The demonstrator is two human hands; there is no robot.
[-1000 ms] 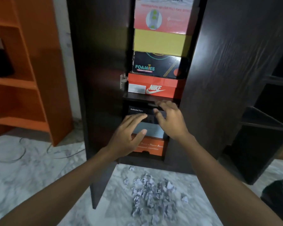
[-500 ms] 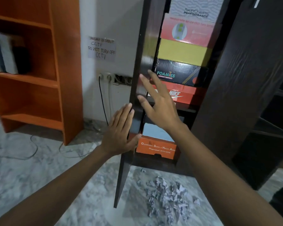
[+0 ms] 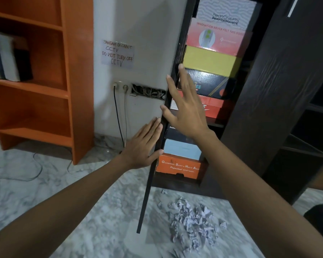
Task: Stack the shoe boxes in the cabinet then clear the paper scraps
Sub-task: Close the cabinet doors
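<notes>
Dark wood-grain cabinet door [image 3: 153, 159], crumpled paper scraps [image 3: 192, 222], glossy marble floor [image 3: 45, 183].

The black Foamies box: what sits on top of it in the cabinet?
On the black box sits a yellow box, then a red box and a Skechers box. The right hand covers the black box's left part; the pile's top is out of view.

One head-worn view looks forward and down, close on the cabinet door edge [image 3: 153, 162] and floor [image 3: 45, 183]
</notes>
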